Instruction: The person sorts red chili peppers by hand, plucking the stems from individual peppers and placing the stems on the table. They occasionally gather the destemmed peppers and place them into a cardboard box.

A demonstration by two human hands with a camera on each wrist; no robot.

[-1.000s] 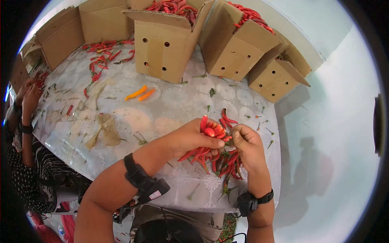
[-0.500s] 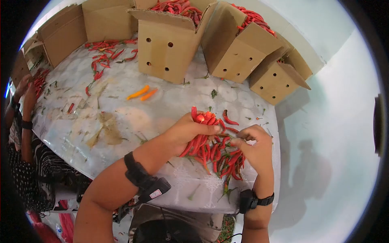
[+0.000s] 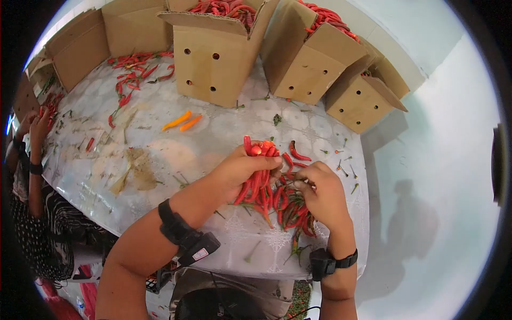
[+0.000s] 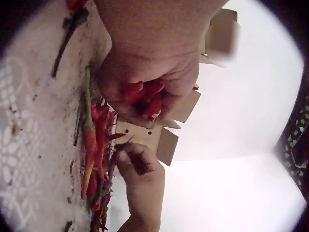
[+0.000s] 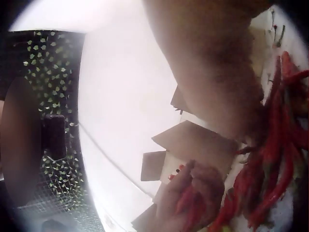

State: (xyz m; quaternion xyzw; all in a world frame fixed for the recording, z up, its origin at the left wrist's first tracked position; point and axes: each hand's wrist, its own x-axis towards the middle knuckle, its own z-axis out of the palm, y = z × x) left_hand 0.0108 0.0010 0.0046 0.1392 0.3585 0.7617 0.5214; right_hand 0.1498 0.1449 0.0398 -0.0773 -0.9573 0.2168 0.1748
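A bunch of red chili peppers (image 3: 261, 165) is gripped in my left hand (image 3: 234, 172), their blunt, stemless ends showing above the thumb. In the left wrist view several chili tips (image 4: 153, 104) poke out of that palm. My right hand (image 3: 328, 197) is just right of the bunch, over a loose pile of red chilies (image 3: 298, 213) with green stems. Its thumb and forefinger pinch at the stem end of a chili, mostly hidden by the fingers. From the left wrist, a thin stem (image 4: 129, 139) shows at the right fingertips. Two red chilies (image 3: 298, 152) lie just beyond the hands.
Cardboard boxes (image 3: 208, 69) heaped with red chilies line the table's far side. Two orange chilies (image 3: 177, 120) lie left of centre, more red ones (image 3: 128, 80) behind. Loose green stems (image 3: 354, 188) dot the patterned tabletop (image 3: 234, 250). At far left another person's hands (image 3: 38, 128) handle chilies.
My left hand, with its bunch, has shifted left. The right hand left the bunch, went down to the pile, then drew slightly left again at its upper edge.
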